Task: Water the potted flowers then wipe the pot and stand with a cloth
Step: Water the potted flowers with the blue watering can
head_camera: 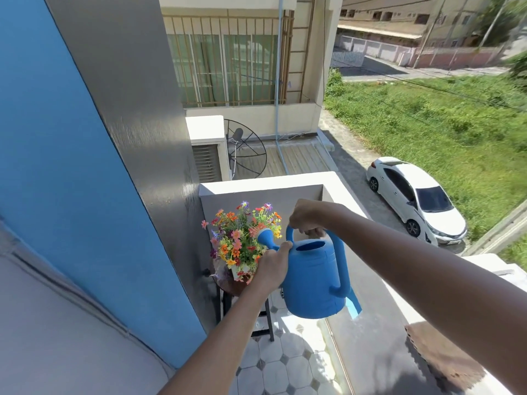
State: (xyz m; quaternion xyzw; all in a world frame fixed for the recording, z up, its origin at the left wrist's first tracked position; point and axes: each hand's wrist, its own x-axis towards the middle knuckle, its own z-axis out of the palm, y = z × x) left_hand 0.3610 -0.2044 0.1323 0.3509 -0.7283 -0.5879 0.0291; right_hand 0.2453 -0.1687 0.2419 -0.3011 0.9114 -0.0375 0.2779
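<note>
Over the flowers (242,238), watering can (313,277), 2 hands' grip

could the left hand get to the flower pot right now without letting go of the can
Probably not. The left hand is pressed against the front of the blue watering can, steadying it over the flowers. The pot sits just beyond, but reaching it means releasing the can.

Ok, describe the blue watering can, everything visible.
The watering can looks like matte blue plastic: a round body, an oval fill opening on top, a looped handle arching over the top and down the back, and a thin spout ending in a bulb-shaped rose. It is held above the balcony floor, spout aimed at the flowers. The right hand grips the top handle; the left hand steadies the body by the spout's base.
</note>
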